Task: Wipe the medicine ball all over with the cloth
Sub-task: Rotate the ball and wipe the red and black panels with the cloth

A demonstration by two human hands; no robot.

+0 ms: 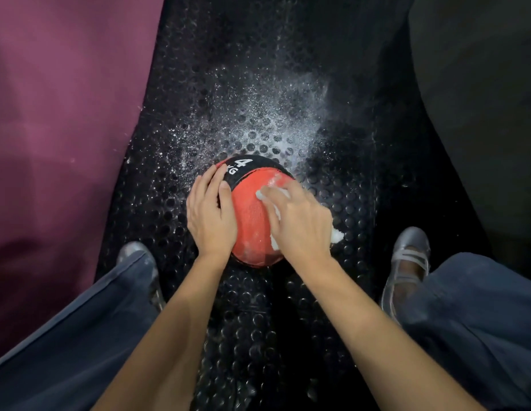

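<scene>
A red and black medicine ball [250, 209], marked "4 KG" in white, sits on the black studded rubber mat [258, 321] between my feet. My left hand [210, 213] lies flat against the ball's left side, fingers straight. On the ball's right side my right hand [298, 222] presses a white cloth [337, 235]. Most of the cloth is hidden under that hand; bits show at the fingertips, under the palm and at the right. White smears mark the red panel near the cloth.
White powder [276, 114] is scattered over the mat beyond the ball. A maroon surface [59, 114] rises on the left and a dark one [480, 99] on the right. My grey shoes [406, 262] and dark blue trouser legs [480, 336] flank the ball.
</scene>
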